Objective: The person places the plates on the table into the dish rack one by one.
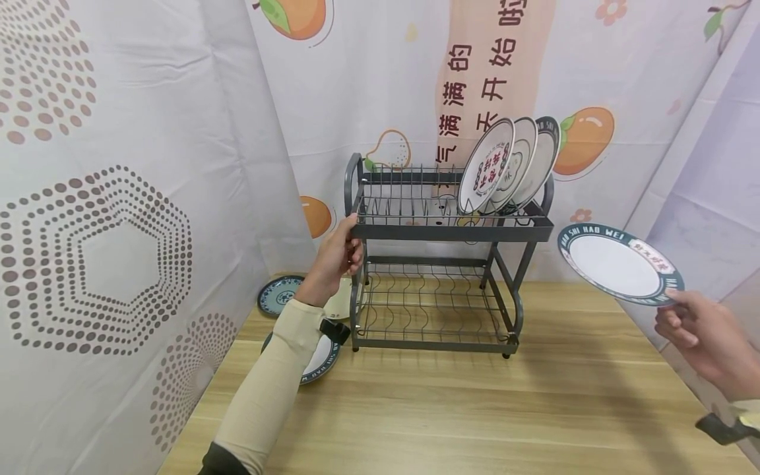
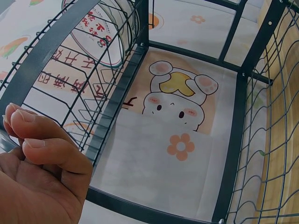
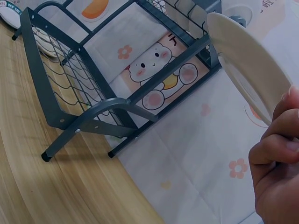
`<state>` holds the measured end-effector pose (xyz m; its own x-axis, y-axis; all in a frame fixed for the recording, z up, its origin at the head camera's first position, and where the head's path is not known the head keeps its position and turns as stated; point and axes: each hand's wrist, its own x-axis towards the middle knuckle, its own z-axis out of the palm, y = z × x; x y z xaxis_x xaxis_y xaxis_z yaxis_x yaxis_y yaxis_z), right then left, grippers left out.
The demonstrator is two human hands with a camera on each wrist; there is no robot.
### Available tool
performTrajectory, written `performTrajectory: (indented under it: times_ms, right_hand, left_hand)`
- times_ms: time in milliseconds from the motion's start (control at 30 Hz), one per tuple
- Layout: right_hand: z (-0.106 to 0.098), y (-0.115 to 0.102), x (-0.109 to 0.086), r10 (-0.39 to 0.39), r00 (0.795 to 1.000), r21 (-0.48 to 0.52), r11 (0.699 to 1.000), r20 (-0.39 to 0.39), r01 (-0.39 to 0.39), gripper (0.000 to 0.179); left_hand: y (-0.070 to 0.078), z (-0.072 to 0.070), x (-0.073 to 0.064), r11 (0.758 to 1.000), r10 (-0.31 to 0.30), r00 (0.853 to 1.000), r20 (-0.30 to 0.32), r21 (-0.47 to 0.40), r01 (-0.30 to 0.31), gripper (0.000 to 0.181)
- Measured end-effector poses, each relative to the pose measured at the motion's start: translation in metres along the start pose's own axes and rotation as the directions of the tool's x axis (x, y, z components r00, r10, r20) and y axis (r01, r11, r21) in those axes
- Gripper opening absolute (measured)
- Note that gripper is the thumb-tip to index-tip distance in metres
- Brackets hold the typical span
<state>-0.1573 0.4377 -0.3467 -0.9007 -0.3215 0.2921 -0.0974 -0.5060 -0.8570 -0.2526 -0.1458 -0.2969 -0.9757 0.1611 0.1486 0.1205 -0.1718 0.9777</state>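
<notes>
Looks like I'm loading the dish rack (image 1: 415, 233): my right grip (image 1: 706, 340) is pinching a plate (image 1: 617, 264) by its rim, off to the rack's right. My left grip (image 1: 334, 256) is seemingly holding the front corner, contact's hard to see. Next move's probably calling for standing that plate beside the racked plates (image 1: 488, 166).

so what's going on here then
A person's left hand holds the dish rack by its upper left front corner. Their right hand holds a green-rimmed plate in the air, off to the rack's right. Three plates stand up top at the rack's right end; more plates lie on the table at left.
</notes>
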Motion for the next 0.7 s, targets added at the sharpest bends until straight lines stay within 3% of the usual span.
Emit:
performTrajectory:
  times_ms: [200, 467, 700]
  right_hand:
    - [0.004, -0.004, -0.001, -0.007, 1.0, 0.002, 1.0, 0.002, 0.007, 0.051]
    - [0.011, -0.01, 0.002, -0.027, 0.995, 0.065, 0.998, 0.093, 0.021, 0.054]
    - [0.016, -0.013, 0.001, -0.028, 0.995, 0.061, 0.998, 0.096, 0.022, 0.056]
  left_hand:
    - [0.001, 0.001, -0.001, 1.0, 0.004, 1.0, -0.005, -0.001, -0.004, 0.056]
    - [0.001, 0.001, -0.001, 1.0, 0.009, 1.0, -0.006, -0.01, -0.009, 0.056]
    - [0.001, 0.001, -0.001, 1.0, 0.002, 1.0, -0.003, 0.0, -0.002, 0.055]
